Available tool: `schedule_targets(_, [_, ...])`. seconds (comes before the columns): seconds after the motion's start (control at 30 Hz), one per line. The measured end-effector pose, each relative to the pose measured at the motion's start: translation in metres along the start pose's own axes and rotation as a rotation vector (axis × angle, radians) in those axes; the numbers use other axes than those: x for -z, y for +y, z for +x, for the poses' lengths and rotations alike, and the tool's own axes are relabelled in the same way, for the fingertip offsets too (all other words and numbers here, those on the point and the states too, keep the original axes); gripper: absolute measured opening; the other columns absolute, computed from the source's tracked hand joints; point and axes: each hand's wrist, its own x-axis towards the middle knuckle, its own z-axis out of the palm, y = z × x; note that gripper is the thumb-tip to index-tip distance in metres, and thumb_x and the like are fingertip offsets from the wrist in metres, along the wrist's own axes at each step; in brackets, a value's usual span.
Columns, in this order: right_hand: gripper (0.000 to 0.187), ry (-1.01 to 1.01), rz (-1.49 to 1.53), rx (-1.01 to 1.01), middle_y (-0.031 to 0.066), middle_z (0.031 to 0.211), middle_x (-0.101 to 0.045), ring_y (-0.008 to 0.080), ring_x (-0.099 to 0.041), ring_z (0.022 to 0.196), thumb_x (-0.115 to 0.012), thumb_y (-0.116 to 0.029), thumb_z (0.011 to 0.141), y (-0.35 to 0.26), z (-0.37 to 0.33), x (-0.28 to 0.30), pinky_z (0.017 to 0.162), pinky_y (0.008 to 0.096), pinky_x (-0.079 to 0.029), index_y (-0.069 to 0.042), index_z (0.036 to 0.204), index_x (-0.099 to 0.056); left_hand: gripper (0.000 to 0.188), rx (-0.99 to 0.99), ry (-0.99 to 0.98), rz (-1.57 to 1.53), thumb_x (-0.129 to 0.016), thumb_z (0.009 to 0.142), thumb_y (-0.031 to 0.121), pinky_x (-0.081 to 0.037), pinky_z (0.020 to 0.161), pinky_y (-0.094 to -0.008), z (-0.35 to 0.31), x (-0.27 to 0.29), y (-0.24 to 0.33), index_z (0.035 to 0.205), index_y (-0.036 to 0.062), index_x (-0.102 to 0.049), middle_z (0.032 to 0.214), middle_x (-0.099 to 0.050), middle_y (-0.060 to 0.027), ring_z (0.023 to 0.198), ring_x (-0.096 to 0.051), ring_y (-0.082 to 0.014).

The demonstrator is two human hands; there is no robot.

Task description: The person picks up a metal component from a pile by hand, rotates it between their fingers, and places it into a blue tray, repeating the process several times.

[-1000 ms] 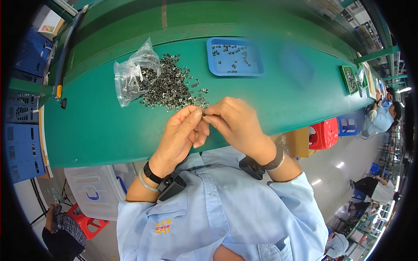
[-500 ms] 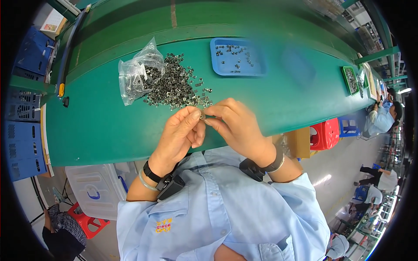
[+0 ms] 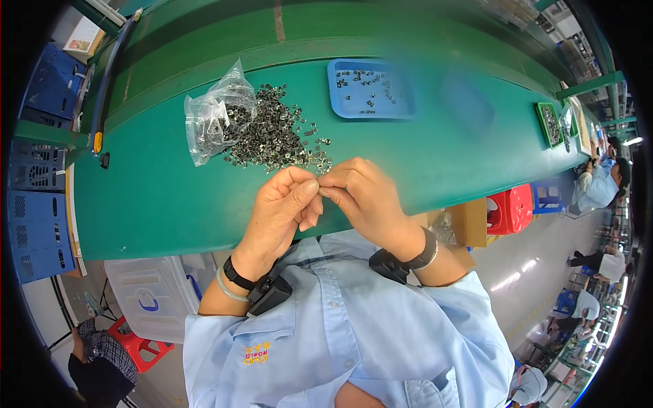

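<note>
My left hand [image 3: 282, 207] and my right hand [image 3: 371, 204] meet fingertip to fingertip just above the near side of the green table [image 3: 156, 211]. Both pinch at one spot, on a small metal part that the fingers now almost wholly hide. Just beyond the fingertips spreads a heap of small dark and silvery metal parts [image 3: 275, 132]. A clear plastic bag [image 3: 207, 126] lies open at the heap's left side, with more parts inside. Farther right, a blue tray [image 3: 377, 113] holds several scattered small parts.
At the far right end lies a green tray [image 3: 549, 126] of parts, near a seated person in light blue [image 3: 592, 187]. Below the table's edge are a cardboard box [image 3: 469, 224], a red stool [image 3: 510, 209] and a lidded clear bin [image 3: 146, 299]. Blue crates [image 3: 41, 231] stand left.
My fingertips have closed together over the small metal part, which showed between them before. The hands have otherwise hardly moved, and the heap and tray look the same.
</note>
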Motion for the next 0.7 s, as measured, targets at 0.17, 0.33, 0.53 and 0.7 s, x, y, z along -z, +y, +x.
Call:
schedule_targets(0.17, [0.019, 0.015, 0.083, 0.035, 0.0050, 0.084, -0.060, 0.0220, -0.059, 0.076, -0.069, -0.004, 0.075, -0.004, -0.003, 0.001, 0.064, 0.0327, -0.047, -0.008, 0.091, -0.060, 0.012, 0.000, -0.109, -0.159, -0.059, 0.091, 0.016, -0.039, 0.045, -0.0203, 0.001, 0.005, -0.011, 0.092, 0.0060, -0.053, 0.066, -0.058, -0.0049, 0.053, -0.053, -0.0088])
schedule_targets(0.33, [0.020, 0.006, 0.149, -0.023, 0.0051, 0.086, -0.061, 0.0219, -0.059, 0.077, -0.069, -0.004, 0.076, -0.002, -0.012, 0.001, 0.066, 0.0330, -0.047, -0.008, 0.093, -0.060, 0.012, 0.006, -0.165, -0.170, -0.060, 0.090, 0.016, -0.039, 0.045, -0.0203, 0.003, 0.008, -0.014, 0.089, 0.0064, -0.053, 0.065, -0.058, -0.0042, 0.052, -0.053, -0.0088])
schedule_targets(0.53, [0.020, 0.008, 0.042, 0.004, 0.0048, 0.086, -0.062, 0.0220, -0.060, 0.079, -0.068, -0.003, 0.076, 0.001, -0.009, 0.006, 0.067, 0.0327, -0.047, -0.007, 0.094, -0.060, 0.013, -0.014, -0.022, 0.203, -0.060, 0.090, 0.017, -0.040, 0.046, -0.0195, 0.006, 0.003, 0.002, 0.087, 0.0064, -0.053, 0.065, -0.058, -0.0031, 0.053, -0.054, -0.0079])
schedule_targets(0.7, [0.019, 0.039, 0.063, 0.027, 0.0048, 0.085, -0.062, 0.0220, -0.060, 0.078, -0.068, -0.003, 0.077, 0.010, -0.010, 0.004, 0.067, 0.0322, -0.047, -0.008, 0.094, -0.061, 0.014, -0.006, -0.055, 0.141, -0.059, 0.091, 0.018, -0.040, 0.047, -0.0187, 0.008, -0.002, 0.005, 0.088, 0.0063, -0.053, 0.066, -0.058, -0.0028, 0.054, -0.054, -0.0074])
